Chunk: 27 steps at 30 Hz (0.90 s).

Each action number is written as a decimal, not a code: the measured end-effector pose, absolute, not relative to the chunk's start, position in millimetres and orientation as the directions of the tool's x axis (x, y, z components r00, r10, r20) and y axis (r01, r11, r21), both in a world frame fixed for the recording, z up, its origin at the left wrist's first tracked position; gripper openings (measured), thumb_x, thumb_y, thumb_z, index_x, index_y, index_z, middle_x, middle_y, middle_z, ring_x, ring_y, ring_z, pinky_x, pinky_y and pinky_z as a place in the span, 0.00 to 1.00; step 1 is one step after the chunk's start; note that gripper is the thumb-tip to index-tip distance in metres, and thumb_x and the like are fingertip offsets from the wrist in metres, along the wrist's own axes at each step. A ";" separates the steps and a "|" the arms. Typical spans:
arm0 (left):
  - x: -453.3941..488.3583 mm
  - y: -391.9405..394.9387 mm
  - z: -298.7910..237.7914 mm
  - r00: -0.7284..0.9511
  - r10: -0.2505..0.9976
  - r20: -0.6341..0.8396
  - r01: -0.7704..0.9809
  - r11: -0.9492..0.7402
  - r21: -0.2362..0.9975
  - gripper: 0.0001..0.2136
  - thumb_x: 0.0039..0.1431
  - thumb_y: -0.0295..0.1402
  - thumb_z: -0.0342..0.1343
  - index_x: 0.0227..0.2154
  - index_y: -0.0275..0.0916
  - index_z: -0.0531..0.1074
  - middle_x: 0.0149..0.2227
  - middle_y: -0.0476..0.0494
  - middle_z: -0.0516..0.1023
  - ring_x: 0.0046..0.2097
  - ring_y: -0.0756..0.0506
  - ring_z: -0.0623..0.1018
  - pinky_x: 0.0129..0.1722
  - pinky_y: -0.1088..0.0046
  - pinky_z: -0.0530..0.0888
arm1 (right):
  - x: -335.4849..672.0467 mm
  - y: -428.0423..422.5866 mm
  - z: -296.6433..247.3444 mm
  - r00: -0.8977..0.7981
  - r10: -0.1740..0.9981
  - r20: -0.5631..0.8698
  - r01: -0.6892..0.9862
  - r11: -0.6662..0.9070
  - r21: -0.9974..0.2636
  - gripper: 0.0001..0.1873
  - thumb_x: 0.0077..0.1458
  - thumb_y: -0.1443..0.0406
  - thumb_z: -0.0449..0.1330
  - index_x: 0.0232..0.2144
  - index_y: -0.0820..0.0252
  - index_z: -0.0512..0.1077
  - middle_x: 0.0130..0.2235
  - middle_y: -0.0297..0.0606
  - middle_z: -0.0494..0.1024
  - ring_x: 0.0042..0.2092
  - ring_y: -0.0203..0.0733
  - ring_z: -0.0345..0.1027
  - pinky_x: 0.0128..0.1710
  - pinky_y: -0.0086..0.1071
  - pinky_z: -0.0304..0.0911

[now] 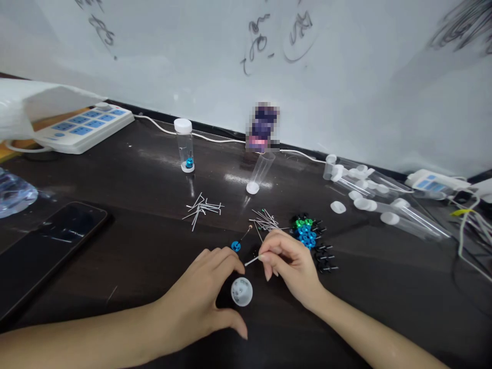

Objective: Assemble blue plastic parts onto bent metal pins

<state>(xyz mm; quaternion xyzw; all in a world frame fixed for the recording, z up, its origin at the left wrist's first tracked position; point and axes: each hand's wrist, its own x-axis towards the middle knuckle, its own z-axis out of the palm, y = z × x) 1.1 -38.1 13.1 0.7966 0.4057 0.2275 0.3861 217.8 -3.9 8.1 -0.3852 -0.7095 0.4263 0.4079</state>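
Note:
My right hand point(289, 263) pinches a thin metal pin point(251, 261) between thumb and fingers, its tip pointing left. My left hand point(202, 302) rests on the dark table, curled loosely around a small white cap point(242, 291) without gripping it. Just beyond lies a blue bead on a pin point(237, 245). A heap of blue and green beads point(305, 230) with black pieces point(326, 256) sits right of my right hand. Loose pins point(265, 219) lie behind it.
Bent metal pins point(203, 209) lie mid-table. A capped vial with a blue bead point(185, 145) stands behind, an open tube point(260, 171) leans nearby. Several clear tubes and caps point(369, 192) lie right. A phone point(42, 246) lies left, a power strip point(82, 125) at back left.

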 end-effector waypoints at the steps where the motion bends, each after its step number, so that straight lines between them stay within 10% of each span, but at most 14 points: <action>1: -0.5 -37.6 14.5 0.549 0.834 0.055 0.433 -0.339 0.835 0.28 0.40 0.44 0.70 0.43 0.46 0.63 0.42 0.48 0.69 0.40 0.43 0.69 0.39 0.64 0.69 | 217.8 -4.2 7.6 -0.355 0.902 0.244 0.179 0.322 -0.930 0.08 0.60 0.65 0.60 0.29 0.61 0.72 0.21 0.28 0.68 0.22 0.33 0.65 0.27 0.29 0.62; 6: -4.0 -31.9 14.8 0.337 0.923 0.184 0.348 -0.304 0.887 0.08 0.62 0.32 0.53 0.42 0.46 0.61 0.39 0.49 0.66 0.40 0.46 0.68 0.42 0.66 0.68 | 217.9 -6.6 4.8 -0.314 0.924 0.218 0.056 0.248 -0.967 0.07 0.59 0.64 0.61 0.30 0.61 0.70 0.27 0.29 0.67 0.20 0.29 0.65 0.18 0.25 0.57; 14: 3.8 -6.1 -1.0 0.320 0.934 0.158 0.450 -0.296 0.843 0.16 0.56 0.24 0.59 0.46 0.46 0.67 0.46 0.49 0.71 0.49 0.44 0.71 0.51 0.63 0.68 | 216.3 -7.3 3.7 -0.257 0.936 0.241 -0.001 0.249 -0.968 0.06 0.60 0.66 0.60 0.31 0.59 0.67 0.27 0.29 0.67 0.22 0.30 0.66 0.20 0.25 0.57; 27: 6.9 3.5 4.8 0.285 0.958 0.026 0.221 -0.093 0.971 0.02 0.56 0.30 0.61 0.32 0.41 0.74 0.38 0.49 0.80 0.41 0.44 0.78 0.44 0.66 0.72 | 217.1 -12.3 6.6 -0.228 0.893 0.389 0.243 0.439 -0.865 0.07 0.59 0.70 0.60 0.28 0.59 0.69 0.24 0.31 0.71 0.28 0.37 0.67 0.29 0.31 0.62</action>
